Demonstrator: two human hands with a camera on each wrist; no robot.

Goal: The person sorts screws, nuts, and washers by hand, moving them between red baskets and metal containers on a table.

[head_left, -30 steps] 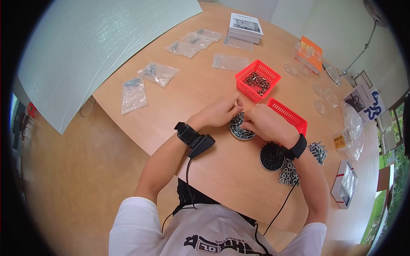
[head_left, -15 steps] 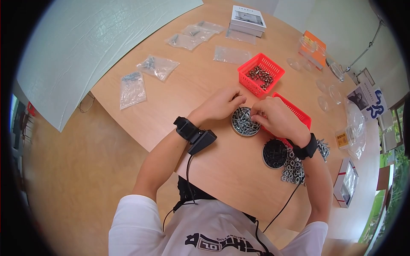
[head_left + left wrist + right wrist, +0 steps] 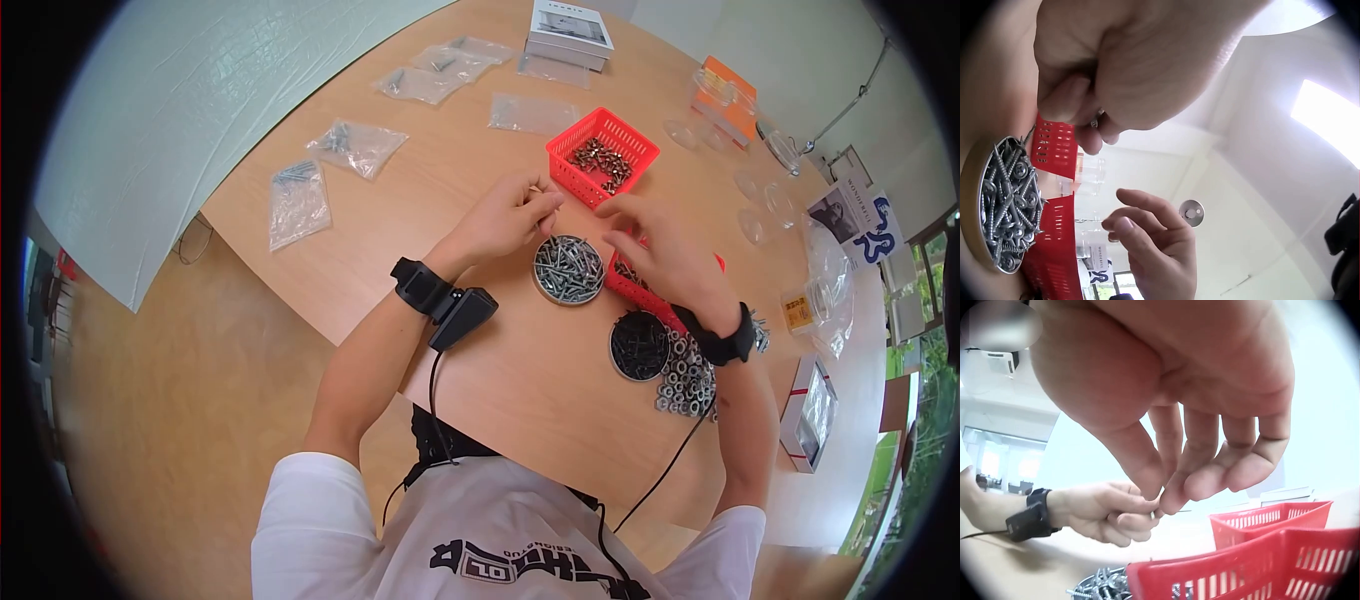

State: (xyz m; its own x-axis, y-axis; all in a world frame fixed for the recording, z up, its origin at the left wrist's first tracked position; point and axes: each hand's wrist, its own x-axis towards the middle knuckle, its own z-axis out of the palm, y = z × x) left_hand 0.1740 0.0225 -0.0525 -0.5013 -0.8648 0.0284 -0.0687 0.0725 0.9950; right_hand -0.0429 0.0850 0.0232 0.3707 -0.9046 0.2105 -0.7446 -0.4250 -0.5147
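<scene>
My left hand (image 3: pixel 505 218) is just beyond the upper left rim of a round tin of silver screws (image 3: pixel 569 270). Its fingers are curled, and a small silver screw (image 3: pixel 1097 119) shows between them in the left wrist view. To the right, my right hand (image 3: pixel 660 250) is raised over the nearer red basket (image 3: pixel 632 290) and hides part of it. Thumb and fingers stand apart in the left wrist view, with nothing visible between them. Just beyond both hands, a second red basket (image 3: pixel 564 170) holds bronze-coloured fasteners (image 3: pixel 600 163).
A round tin of black screws (image 3: pixel 640 346) stands nearer me, beside a pile of metal nuts (image 3: pixel 688 380). Clear bags of hardware (image 3: pixel 358 148) lie at the left. Books (image 3: pixel 570 35), an orange box (image 3: pixel 723 100) and clear round lids (image 3: pixel 755 210) sit farther back and right.
My right hand has lifted away from the tin of silver screws, up and to the right, its fingers spreading. My left hand keeps its curled grip beside the tin.
</scene>
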